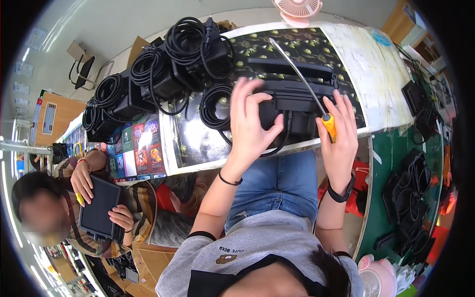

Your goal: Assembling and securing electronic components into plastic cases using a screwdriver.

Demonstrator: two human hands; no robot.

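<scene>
On the table in front of me lies a black plastic device [292, 105] with a ribbed cable [288, 129] at its near side. A long dark flap or bar [289, 68] runs along its far side. My left hand [250, 116], slightly blurred, is at the device's left end with fingers and thumb apart; whether it presses on the casing I cannot tell. Against the device's right side, my right hand [341, 128] grips a screwdriver [328, 126] by its yellow handle. Its long metal shaft slants over the device to the far left.
Several black boxes with coiled cables [148, 67] stand to the left, and a loose cable coil [216, 106] lies nearer. A pink fan [298, 11] is behind the table. At left, another person holds a dark flat panel [100, 207]. Black parts [408, 193] lie on a green surface at right.
</scene>
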